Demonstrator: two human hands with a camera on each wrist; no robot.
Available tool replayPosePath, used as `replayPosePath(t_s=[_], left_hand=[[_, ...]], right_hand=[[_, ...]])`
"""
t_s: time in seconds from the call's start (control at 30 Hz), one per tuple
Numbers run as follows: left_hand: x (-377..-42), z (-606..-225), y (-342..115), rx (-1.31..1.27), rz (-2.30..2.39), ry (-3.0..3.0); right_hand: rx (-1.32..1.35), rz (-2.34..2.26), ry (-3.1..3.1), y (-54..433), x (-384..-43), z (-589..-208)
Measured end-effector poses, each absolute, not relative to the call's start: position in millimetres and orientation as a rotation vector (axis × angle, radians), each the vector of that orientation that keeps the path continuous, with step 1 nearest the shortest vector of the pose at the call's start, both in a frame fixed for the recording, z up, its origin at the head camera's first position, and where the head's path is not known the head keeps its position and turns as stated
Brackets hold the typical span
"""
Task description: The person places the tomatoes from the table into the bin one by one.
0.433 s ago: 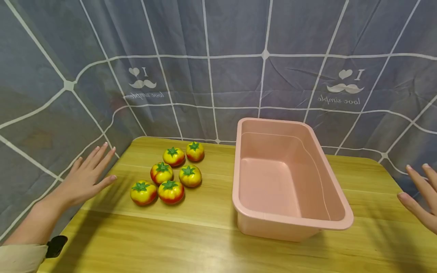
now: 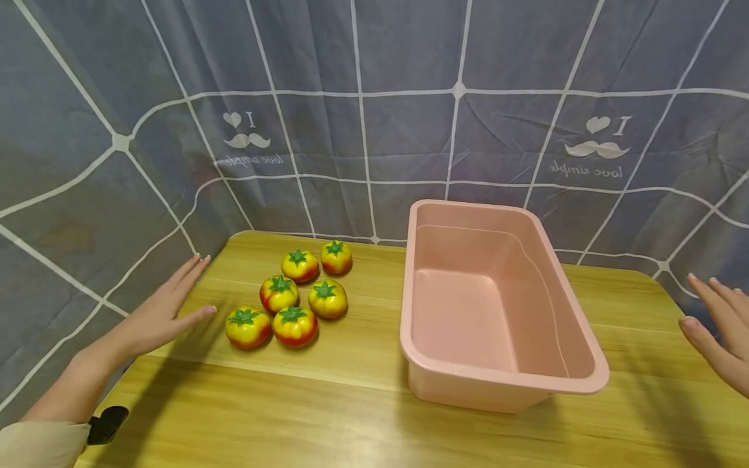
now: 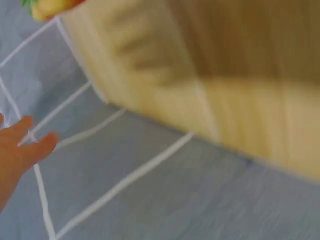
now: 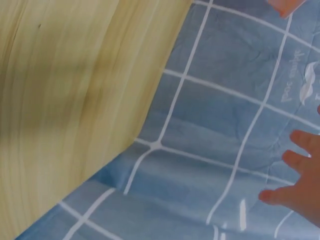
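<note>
My left hand is over the table's left edge with fingers straight, holding nothing. Several yellow-and-red tomatoes with green star-shaped tops lie in a cluster just to its right. One tomato shows at the top of the left wrist view. A pink plastic tub stands right of the middle and holds nothing. Beyond the tub, at the right border of the head view, my right hand is partly cut off, its visible fingers extended and nothing in them.
The wooden table carries the tomatoes and tub. A grey curtain with white grid lines and mirrored lettering hangs behind and along both sides. A dark band sits on my left wrist, next to a light sleeve.
My left hand has moved right, closer to the tomatoes. My right hand has shifted slightly inward at the border. The tomatoes and tub stay in place on the table.
</note>
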State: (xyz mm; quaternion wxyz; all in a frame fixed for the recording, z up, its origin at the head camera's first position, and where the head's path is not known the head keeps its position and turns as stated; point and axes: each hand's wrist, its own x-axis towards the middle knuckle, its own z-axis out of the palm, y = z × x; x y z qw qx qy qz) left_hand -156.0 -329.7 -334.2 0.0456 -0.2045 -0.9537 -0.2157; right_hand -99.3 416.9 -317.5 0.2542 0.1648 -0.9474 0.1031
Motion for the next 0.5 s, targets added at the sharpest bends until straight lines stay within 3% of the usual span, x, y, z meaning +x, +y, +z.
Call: replayPosePath(t_s=[0.07, 0.5], left_hand=[[-154, -340, -322, -0.589, -0.833, -2.967], [-153, -378, -293, -0.595, -1.146, -2.955]], right_hand=[[0.319, 0.449, -2.638, 409, -100, -316], [0.425, 0.978, -2.711, 359, -115, -308]])
